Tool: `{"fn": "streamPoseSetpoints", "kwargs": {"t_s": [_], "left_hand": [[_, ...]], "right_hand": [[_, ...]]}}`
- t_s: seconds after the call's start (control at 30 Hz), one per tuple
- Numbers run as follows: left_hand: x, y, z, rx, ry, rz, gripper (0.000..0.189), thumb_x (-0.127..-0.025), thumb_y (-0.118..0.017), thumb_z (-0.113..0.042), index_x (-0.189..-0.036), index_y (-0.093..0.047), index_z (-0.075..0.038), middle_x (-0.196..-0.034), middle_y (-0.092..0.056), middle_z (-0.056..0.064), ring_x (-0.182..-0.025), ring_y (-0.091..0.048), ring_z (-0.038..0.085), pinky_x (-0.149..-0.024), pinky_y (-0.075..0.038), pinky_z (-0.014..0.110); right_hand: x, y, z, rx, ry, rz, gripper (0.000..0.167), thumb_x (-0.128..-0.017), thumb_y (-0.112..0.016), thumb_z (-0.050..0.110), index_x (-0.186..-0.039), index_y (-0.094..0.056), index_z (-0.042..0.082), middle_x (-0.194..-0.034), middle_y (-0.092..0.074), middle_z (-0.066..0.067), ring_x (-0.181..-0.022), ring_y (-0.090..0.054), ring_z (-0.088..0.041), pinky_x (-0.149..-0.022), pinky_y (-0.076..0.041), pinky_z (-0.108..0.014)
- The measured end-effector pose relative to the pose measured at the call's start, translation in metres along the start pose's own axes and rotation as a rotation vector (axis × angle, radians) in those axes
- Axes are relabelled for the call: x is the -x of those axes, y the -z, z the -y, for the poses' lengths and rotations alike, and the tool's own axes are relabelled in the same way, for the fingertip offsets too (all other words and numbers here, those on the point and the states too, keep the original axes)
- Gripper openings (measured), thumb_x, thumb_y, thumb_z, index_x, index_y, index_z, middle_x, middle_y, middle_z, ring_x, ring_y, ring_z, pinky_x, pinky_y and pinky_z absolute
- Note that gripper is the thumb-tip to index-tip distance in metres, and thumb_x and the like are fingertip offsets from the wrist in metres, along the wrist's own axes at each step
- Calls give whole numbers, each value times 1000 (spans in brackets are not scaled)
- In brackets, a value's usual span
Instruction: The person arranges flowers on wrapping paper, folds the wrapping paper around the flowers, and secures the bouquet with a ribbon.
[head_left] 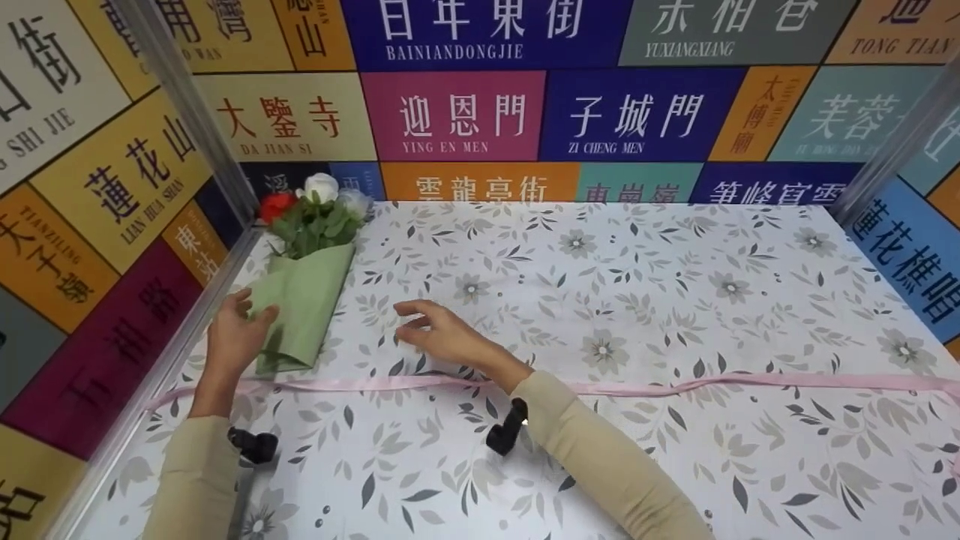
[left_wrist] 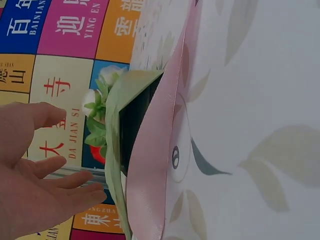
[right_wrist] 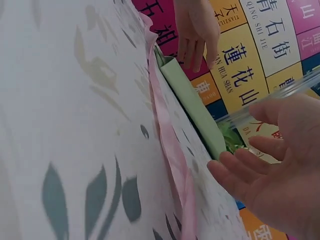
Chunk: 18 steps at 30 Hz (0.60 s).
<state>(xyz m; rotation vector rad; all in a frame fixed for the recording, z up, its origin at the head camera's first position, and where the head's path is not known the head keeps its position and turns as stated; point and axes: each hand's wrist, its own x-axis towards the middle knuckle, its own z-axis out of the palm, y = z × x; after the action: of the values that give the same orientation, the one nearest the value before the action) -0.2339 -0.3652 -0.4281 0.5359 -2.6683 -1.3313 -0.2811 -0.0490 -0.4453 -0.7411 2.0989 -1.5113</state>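
Since the right sleeve [head_left: 607,450] and its black mount [head_left: 507,429] sit near the loose ribbon [head_left: 825,381], I reckon a low sweep of that arm could snag it and drag it askew on the worktop [head_left: 652,300]. My grip is empty on both sides: the right hand [head_left: 446,334] hangs above the worktop, fingers apart and loosely bent, and the left hand [head_left: 238,326] is much the same beside the wrap [head_left: 307,300]. That wrap lies at the left, just beyond the ribbon; being hollow-looking, it might crush under a hard squeeze, and a clumsy lift could let the flowers [head_left: 319,187] slip. Only the head view gives me the ribbon's run toward the right edge; only the left wrist view shows the wrap's dark near opening, plus a slim gap to the left fingertips, which the head view overlaps.
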Motion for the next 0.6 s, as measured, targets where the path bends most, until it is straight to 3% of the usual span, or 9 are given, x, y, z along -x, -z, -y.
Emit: {"fn": "streamPoseSetpoints", "kwargs": {"t_s": [0.17, 0.27, 0.47, 0.6], "left_hand": [[-7, 0, 5, -22, -16, 14, 62, -101, -55, -23, -152, -33, 6, -151, -39, 36, -139, -42, 49, -110, -41, 57], [-10, -1, 8, -49, 4, 60, 62, -101, -53, -23, -151, -34, 7, -151, -37, 37, -139, -41, 49, -111, -41, 57], [-14, 1, 9, -199, 46, 169, 73, -100, -54, -26, -150, -22, 17, -151, -30, 43, -140, -32, 56, -116, -33, 60], [-17, -1, 7, -253, 57, 190, 77, -98, -59, -25, -148, -22, 22, -150, -28, 44, -140, -29, 57, -117, -30, 61]], "right_hand": [[-26, -22, 4, -443, -132, -8, 55, -102, -55, 14, -151, -38, 0, -154, -43, -22, -137, -50, -37, -107, -50, -42], [-37, -34, 4, -635, -193, -24, 57, -101, -55, 11, -154, -34, 1, -155, -42, -21, -140, -46, -36, -111, -47, -43], [-56, -57, -6, -800, -226, -93, 60, -100, -54, 5, -154, -31, -1, -153, -45, -20, -142, -45, -33, -114, -43, -41], [-68, -73, -4, -845, -219, -101, 66, -98, -56, 3, -156, -24, -3, -155, -41, -21, -145, -42, -31, -119, -38, -40]]}}
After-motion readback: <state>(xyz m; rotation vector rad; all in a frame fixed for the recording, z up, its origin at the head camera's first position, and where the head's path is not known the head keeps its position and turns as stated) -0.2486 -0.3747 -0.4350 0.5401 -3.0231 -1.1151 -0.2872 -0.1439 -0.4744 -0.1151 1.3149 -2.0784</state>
